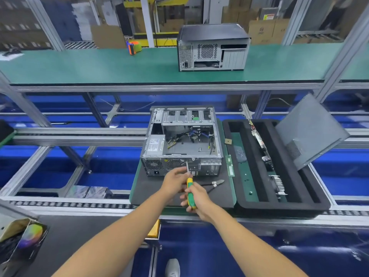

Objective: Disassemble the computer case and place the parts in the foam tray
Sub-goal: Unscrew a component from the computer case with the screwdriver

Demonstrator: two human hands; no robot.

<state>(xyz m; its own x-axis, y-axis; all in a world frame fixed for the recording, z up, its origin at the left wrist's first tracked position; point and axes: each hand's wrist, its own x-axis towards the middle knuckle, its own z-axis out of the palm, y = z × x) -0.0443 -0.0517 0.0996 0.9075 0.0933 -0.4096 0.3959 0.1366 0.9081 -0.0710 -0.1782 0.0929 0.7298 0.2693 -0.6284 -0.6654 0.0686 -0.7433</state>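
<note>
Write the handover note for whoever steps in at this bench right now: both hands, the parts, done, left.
Right hand grips the green-and-yellow screwdriver; its tip is at the rear panel of the open computer case.
Left hand holds the screwdriver's shaft near the tip.
Foam tray, right of the case, already holds boards in its slots; the side panel leans at its far end.
Cutters lie on the mat.
Left: power supply and cables are still inside the case.
</note>
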